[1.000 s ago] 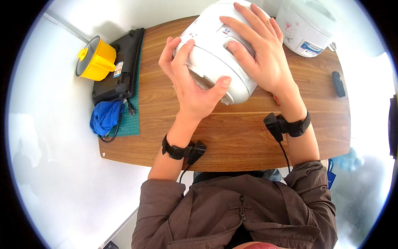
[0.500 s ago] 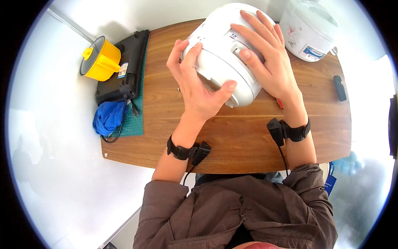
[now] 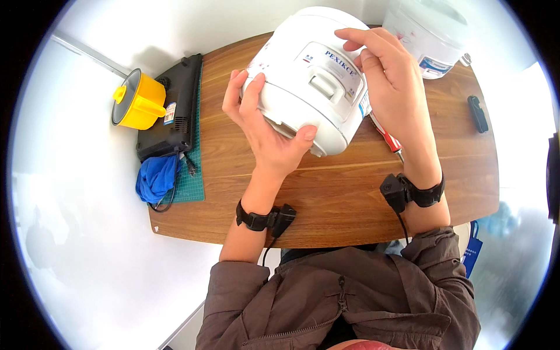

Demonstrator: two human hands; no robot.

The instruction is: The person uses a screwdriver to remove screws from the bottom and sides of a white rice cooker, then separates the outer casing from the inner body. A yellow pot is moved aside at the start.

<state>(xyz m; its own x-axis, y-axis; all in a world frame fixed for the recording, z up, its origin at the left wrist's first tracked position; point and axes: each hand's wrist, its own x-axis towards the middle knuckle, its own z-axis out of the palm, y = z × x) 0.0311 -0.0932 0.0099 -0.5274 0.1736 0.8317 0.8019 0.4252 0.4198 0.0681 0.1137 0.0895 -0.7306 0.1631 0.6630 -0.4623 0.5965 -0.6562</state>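
Note:
A white rice cooker point(image 3: 291, 87) with a rounded lid and a carry handle on top is tilted at the far middle of the wooden table. My left hand point(image 3: 265, 125) grips its near left edge, thumb and fingers spread round the rim. Beside the cooker's right side is my right hand point(image 3: 394, 76), raised with fingers loosely bent and nothing seen in them; whether it touches the cooker I cannot tell. Below my right wrist, a red-handled screwdriver point(image 3: 388, 135) lies on the table, partly covered by the hand.
A second white cooker body point(image 3: 429, 35) stands at the far right. A small dark object point(image 3: 477, 114) lies at the right edge. On the left, a yellow pot point(image 3: 140, 99) rests by a black appliance point(image 3: 184, 105) on a green mat point(image 3: 192, 181), near a blue cloth point(image 3: 156, 178).
My right hand has come off the lid and shifted right, uncovering the handle and label. The cooker has tilted slightly, and more of the screwdriver shows. My left hand keeps its grip.

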